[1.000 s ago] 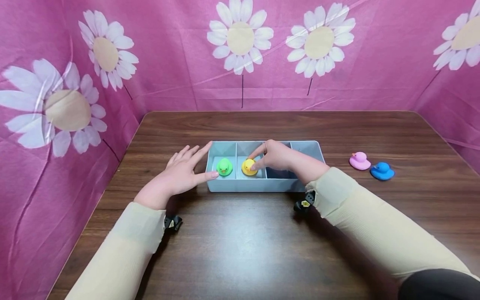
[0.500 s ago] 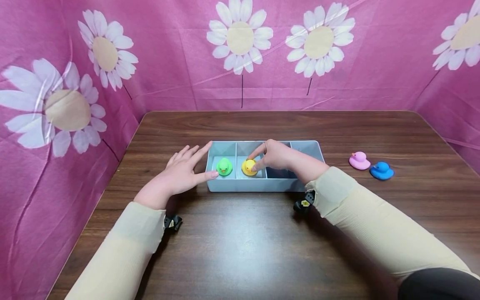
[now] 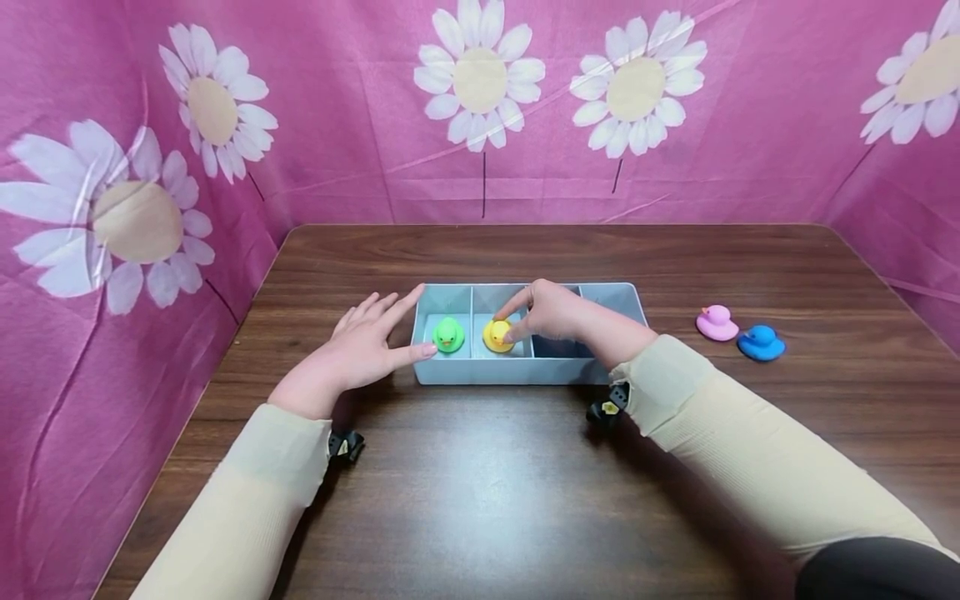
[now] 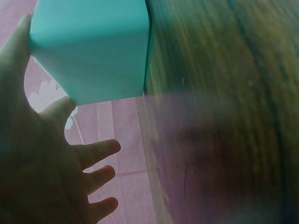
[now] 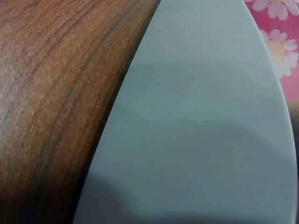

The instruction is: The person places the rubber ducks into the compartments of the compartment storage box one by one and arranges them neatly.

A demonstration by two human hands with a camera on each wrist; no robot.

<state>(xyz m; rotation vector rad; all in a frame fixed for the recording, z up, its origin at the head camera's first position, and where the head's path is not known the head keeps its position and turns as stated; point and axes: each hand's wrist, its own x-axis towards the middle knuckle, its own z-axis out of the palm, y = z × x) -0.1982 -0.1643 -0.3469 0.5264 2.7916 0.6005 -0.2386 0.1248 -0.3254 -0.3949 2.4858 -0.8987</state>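
A pale blue-grey divided box (image 3: 517, 372) stands on the wooden table. In its leftmost compartment sits a green rubber duck (image 3: 448, 335). The compartment beside it holds a yellow rubber duck (image 3: 493, 337), which my right hand (image 3: 558, 310) pinches between thumb and fingers from the right. My left hand (image 3: 356, 346) is spread at the box's left end, thumb and index finger touching its edges. The left wrist view shows that hand (image 4: 42, 154) against the box's end wall (image 4: 93, 65). Only the long side wall (image 5: 196, 116) fills the right wrist view; the right hand's fingers are hidden there.
A pink rubber duck (image 3: 717, 323) and a blue rubber duck (image 3: 762, 343) lie close together on the table, right of the box. Behind the table (image 3: 480, 467) hangs a pink cloth (image 3: 337, 100) with white flowers. My right forearm crosses the box's right end.
The head view has shifted very slightly. Both hands, the box and the ducks otherwise stay where they were.
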